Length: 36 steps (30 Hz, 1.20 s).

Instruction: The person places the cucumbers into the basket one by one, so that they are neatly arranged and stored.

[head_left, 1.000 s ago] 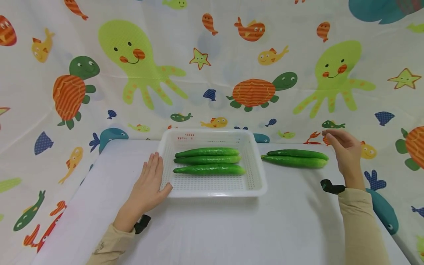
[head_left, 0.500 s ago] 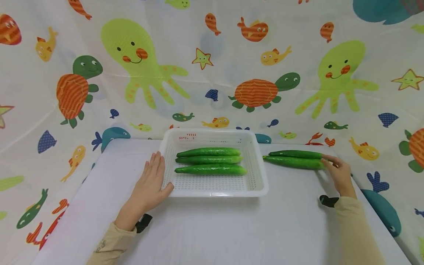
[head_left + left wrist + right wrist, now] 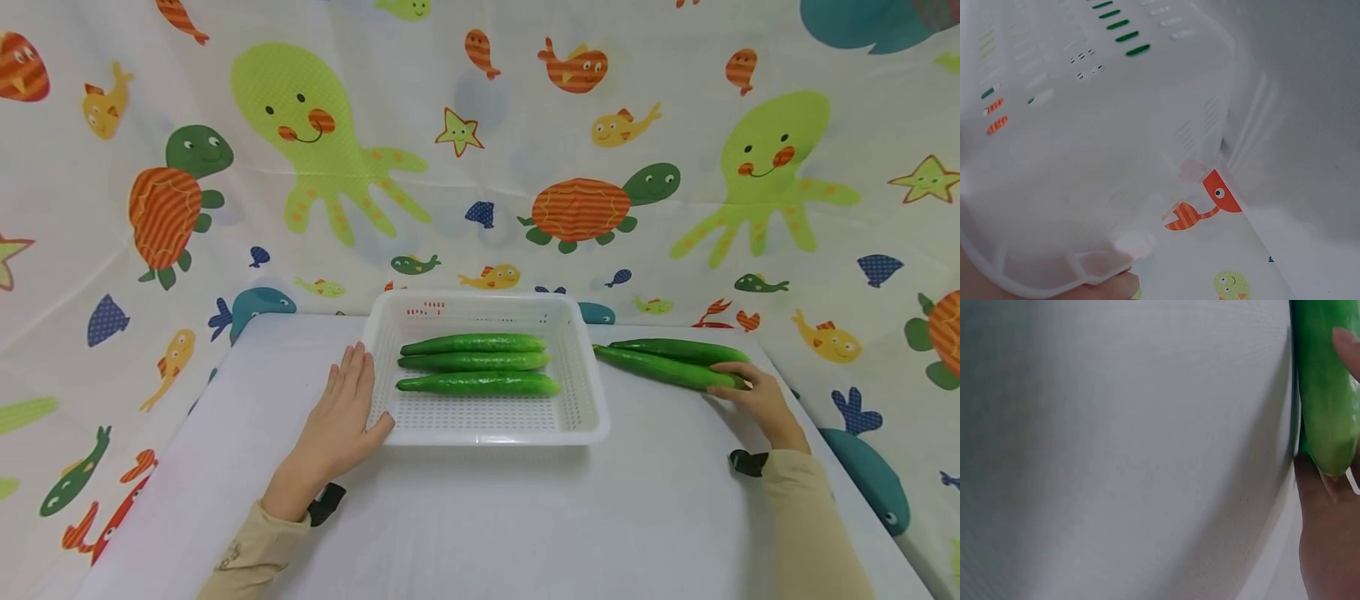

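Note:
My right hand grips the blunt right end of the nearer cucumber on the table, thumb on the near side and fingers over the far side. In the right wrist view that cucumber lies between thumb and fingers. A second cucumber lies just behind it. With fingers straight, my left hand rests against the left side of a white plastic basket. Three cucumbers lie side by side in the basket, the nearest one a little apart. The left wrist view shows the slotted basket wall close up.
A white cloth covers the table. Behind it hangs a curtain printed with sea animals, close to the table's back edge. The basket stands between the two hands, near that back edge.
My right hand has come down from above the right table edge and taken hold of the nearer cucumber, whose right end has swung toward me. The left hand stays at the basket.

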{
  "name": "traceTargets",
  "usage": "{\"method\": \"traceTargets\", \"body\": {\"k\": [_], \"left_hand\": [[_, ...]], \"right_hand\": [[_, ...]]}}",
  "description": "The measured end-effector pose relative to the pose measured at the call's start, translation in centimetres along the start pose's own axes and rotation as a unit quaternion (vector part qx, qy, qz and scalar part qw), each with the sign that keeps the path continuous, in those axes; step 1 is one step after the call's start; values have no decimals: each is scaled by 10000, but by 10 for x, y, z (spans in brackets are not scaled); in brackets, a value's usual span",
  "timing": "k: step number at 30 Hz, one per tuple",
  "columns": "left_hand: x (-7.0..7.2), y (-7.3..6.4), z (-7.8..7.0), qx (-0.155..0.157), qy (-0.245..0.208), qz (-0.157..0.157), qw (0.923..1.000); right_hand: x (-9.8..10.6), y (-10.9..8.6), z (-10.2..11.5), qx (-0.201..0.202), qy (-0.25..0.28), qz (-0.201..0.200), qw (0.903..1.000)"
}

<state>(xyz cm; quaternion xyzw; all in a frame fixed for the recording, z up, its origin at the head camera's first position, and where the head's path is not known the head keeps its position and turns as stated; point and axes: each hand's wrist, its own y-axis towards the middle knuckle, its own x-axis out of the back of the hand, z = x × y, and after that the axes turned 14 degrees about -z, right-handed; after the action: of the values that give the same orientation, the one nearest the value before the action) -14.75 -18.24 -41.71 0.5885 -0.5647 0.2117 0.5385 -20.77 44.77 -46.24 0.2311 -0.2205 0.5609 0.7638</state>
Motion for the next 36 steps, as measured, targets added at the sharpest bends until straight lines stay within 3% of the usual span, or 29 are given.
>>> {"method": "traceTargets", "body": {"k": [6,22,36], "left_hand": [[0,0,0,-29,9,4,10000],[-3,-1,2,-41,-61,-85,9999],[-3,0,2,-117,22,-185,9998]], "right_hand": [[-4,-6,5,-107,-161,166,9997],[-16,-38,13,-822,505,-54,9953],[-19,-47,13,-825,688,-146,9941]]}}
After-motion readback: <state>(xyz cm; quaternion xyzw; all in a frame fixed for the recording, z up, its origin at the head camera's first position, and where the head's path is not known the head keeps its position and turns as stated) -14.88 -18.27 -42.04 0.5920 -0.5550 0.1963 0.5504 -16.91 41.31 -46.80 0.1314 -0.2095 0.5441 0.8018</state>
